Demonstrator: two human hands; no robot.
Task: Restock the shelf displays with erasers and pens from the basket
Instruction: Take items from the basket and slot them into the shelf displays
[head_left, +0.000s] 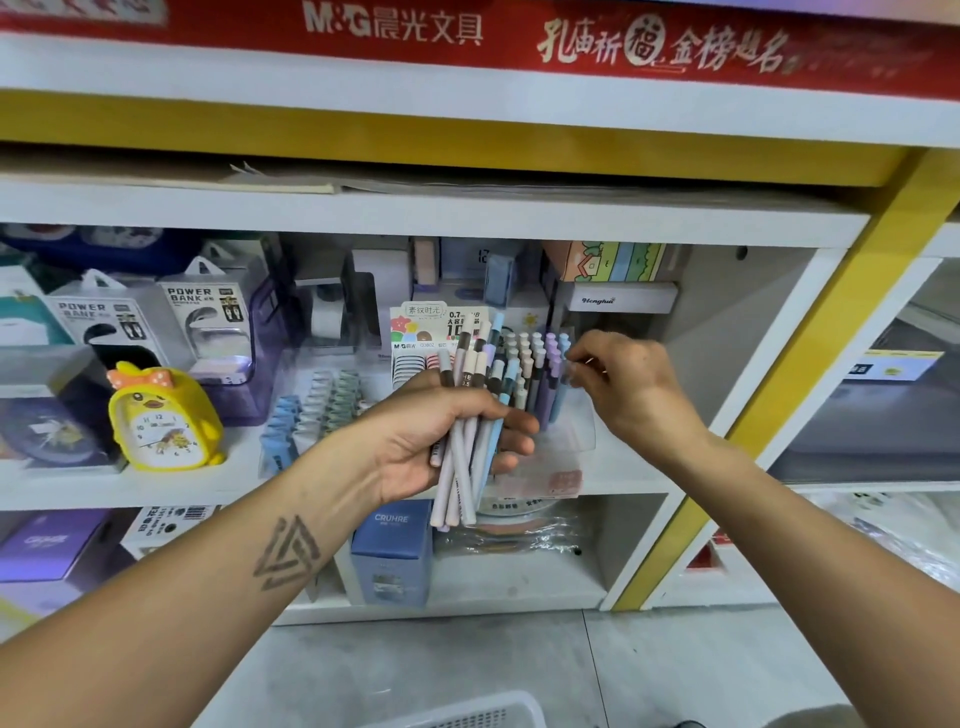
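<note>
The bundle of pens (470, 415) sits at frame centre, fanned upward out of our left hand (441, 441). We judge these pens light, rigid and smooth-barrelled: they should tolerate a firm squeeze but may slide lengthwise against one another if grip pressure drops. We judge the mid-barrel to be the best place to hold the bundle, and a single pen to be best drawn by its capped upper end. The left hand's fingers (514, 434) are curled round the bundle, thumb side toward the frame's left, gripping it at mid-barrel.

Immediately right of the bundle stands the pen display (540, 374), a clear holder whose slots already carry upright pastel pens. Our right hand (631, 387) is at the display's right edge. Its fingers (576, 364) are bent inward at the tops of the blue and lilac pens; we cannot tell whether they pinch a pen or only touch the caps.

The display rests on the white shelf (623, 467). At lower centre of the frame, the rim of a white basket (467, 714) shows on the floor. At the left stands a yellow duck alarm clock (163, 421).
</note>
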